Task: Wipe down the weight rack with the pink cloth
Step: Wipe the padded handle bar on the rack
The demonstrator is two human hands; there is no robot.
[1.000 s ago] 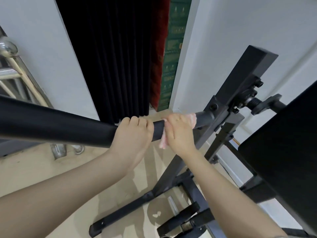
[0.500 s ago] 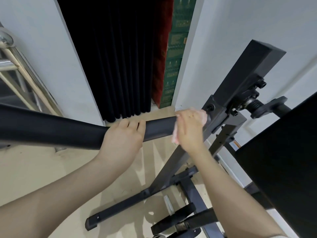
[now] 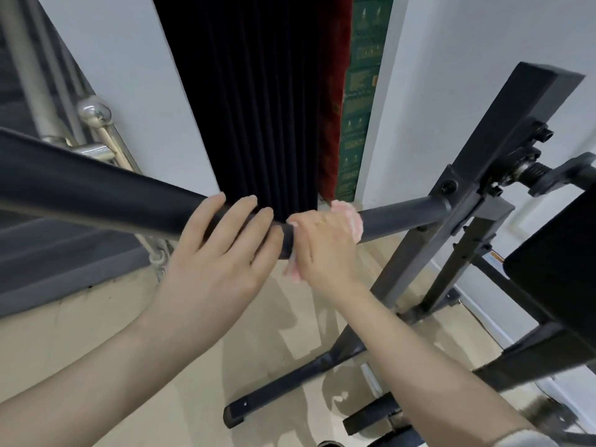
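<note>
- Right hand [image 3: 325,243] wrapped over the black horizontal bar [image 3: 400,216] of the weight rack [image 3: 503,150], grip closed round the pink cloth [image 3: 353,219] and pressing it against the bar.
- Pink cloth bunched under that grip: one fold showing past the knuckles on the far side, another scrap hanging out below the palm.
- Thin ring [image 3: 320,222] visible on one finger of the right hand.
- Left hand [image 3: 222,253] just left of the cloth grip, nearly touching it, fingers [image 3: 240,217] fairly straight and spread, laid over the padded sleeve [image 3: 96,195] of the same bar; grip loose rather than curled tight.
- Right of the cloth grip: bare stretch of bar running to the bolted upright post.
- Below both grips: beige floor [image 3: 96,333] with the rack's black foot [image 3: 290,385].
- Beyond the grips: dark pleated curtain [image 3: 258,108], white wall either side.
- Far left of the grips: metal railing [image 3: 93,114].
</note>
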